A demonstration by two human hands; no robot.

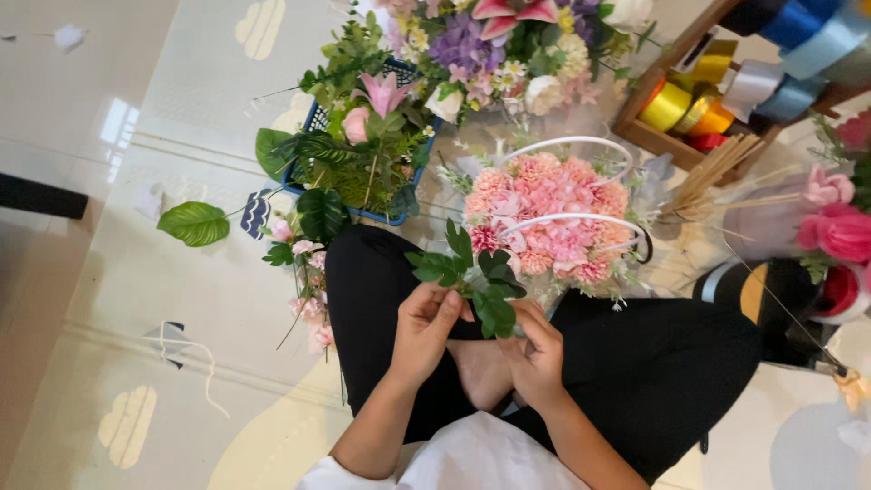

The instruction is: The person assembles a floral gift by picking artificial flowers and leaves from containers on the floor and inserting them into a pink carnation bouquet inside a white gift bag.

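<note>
Leafy sprig (474, 277), pinched by left hand (425, 328) and right hand (535, 354), points its tip up-left toward the pink bouquet (549, 218).

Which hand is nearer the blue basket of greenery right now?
Left. The left hand sits below the blue basket, on its side of the lap, fingers on the leafy sprig. The right hand holds the sprig's stem farther away, under the pink flower basket.
</note>
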